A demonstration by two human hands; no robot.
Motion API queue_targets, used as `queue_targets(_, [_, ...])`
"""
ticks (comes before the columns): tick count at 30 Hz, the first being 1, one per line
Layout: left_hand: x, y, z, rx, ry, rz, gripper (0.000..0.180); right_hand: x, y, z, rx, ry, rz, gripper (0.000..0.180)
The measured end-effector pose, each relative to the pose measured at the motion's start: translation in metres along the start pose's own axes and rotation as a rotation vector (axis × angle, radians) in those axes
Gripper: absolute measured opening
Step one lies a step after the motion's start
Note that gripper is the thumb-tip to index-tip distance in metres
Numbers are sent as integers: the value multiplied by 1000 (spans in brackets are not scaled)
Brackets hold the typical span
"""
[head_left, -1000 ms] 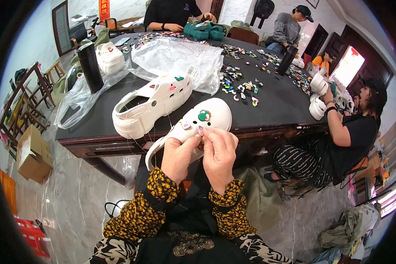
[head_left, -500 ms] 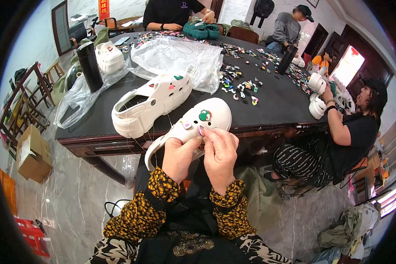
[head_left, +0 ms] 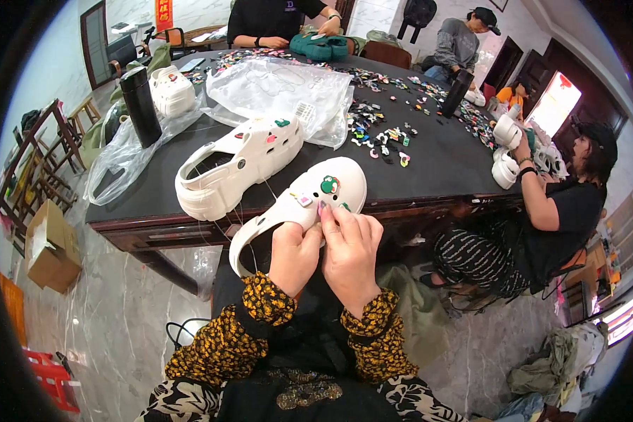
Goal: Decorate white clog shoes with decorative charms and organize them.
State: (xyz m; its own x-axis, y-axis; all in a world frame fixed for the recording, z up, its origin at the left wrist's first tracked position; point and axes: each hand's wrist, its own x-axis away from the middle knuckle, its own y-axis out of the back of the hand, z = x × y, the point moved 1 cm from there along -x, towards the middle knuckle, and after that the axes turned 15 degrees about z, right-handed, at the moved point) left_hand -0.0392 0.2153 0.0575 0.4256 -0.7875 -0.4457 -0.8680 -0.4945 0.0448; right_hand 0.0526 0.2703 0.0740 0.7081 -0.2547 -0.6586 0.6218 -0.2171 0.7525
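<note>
A white clog (head_left: pixel 280 215) with holes in its upper is tilted toward me at the table's edge. My left hand (head_left: pixel 293 257) grips it at the near side of the upper, fingertips partly hidden. My right hand (head_left: pixel 354 253) is closed in a pinch against the upper, at a small purple shoe charm (head_left: pixel 321 206) mostly covered by the fingers. A green and red charm (head_left: pixel 329 185) and a pale charm (head_left: pixel 302 200) sit on the clog's upper. Beyond it stands a second white clog (head_left: pixel 250 158) with a few charms, thin threads trailing from it.
Loose charms (head_left: pixel 380 133) lie scattered over the dark table (head_left: pixel 436 165). A clear plastic bag (head_left: pixel 260 88), a black bottle (head_left: pixel 141 109) and another white clog (head_left: pixel 172 93) stand left and behind. Co-workers sit around the table, one at right holding white clogs (head_left: pixel 505 169).
My right hand has turned and its fingers now lie flatter and closer to the clog's upper, over the small charm. My left hand still grips the clog, which has shifted slightly.
</note>
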Motion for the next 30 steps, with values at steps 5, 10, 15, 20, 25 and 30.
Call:
queue_targets(5, [-2, 6, 3, -130, -17, 59, 20, -7, 7, -6, -55, 23, 69, 36])
queue_targets(10, [-5, 8, 4, -106, -61, 71, 21, -8, 9, -10, -50, 68, 131, 36])
queue_targets(15, [-3, 13, -2, 115, 68, 171, 25, -6, 11, -10, -121, 40, 158, 38])
queue_targets(20, [-4, 8, -3, 198, 46, 187, 23, -1, 17, -31, -375, 21, 135, 34])
queue_targets(25, [-3, 10, 6, 298, 33, 148, 23, -13, 13, -85, -428, -102, 32, 25])
queue_targets(30, [-6, 7, 1, 316, 32, 173, 22, -39, 9, -193, -445, -278, -93, 20])
